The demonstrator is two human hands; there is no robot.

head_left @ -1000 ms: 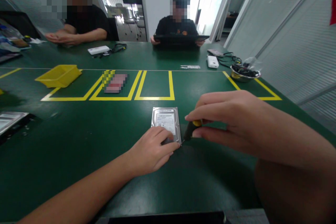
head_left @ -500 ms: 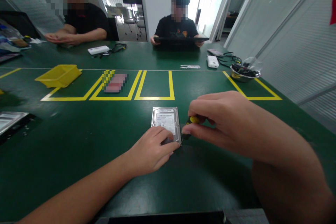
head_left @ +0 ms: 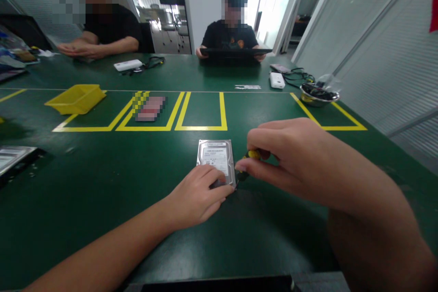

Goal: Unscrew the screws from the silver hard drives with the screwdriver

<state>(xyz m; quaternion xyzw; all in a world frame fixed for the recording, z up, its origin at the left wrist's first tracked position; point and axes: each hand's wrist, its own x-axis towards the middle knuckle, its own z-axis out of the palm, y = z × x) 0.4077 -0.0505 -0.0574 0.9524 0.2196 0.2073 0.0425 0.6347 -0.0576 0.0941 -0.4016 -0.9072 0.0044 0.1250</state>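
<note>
A silver hard drive [head_left: 215, 151] with a white label lies flat on the green table in front of me. My left hand [head_left: 201, 194] grips its near end, the fingers across the top and the thumb by the near right corner. In my right hand [head_left: 280, 155] is a screwdriver [head_left: 253, 154] with a yellow and black handle, pinched between thumb and fingers. Its thin shaft slants down to the drive's near right corner; whether the tip sits in a screw is too small to tell.
Beyond the drive, yellow tape frames mark the table, with a yellow bin [head_left: 77, 99] and a blurred-out pinkish item [head_left: 150, 108]. A metal bowl [head_left: 319, 96] of dark parts stands at right. Another drive [head_left: 15, 157] lies far left. Two people sit opposite.
My right thumb and fingers have shifted slightly on the screwdriver handle, which has turned a little. My left hand and the hard drive have stayed in place.
</note>
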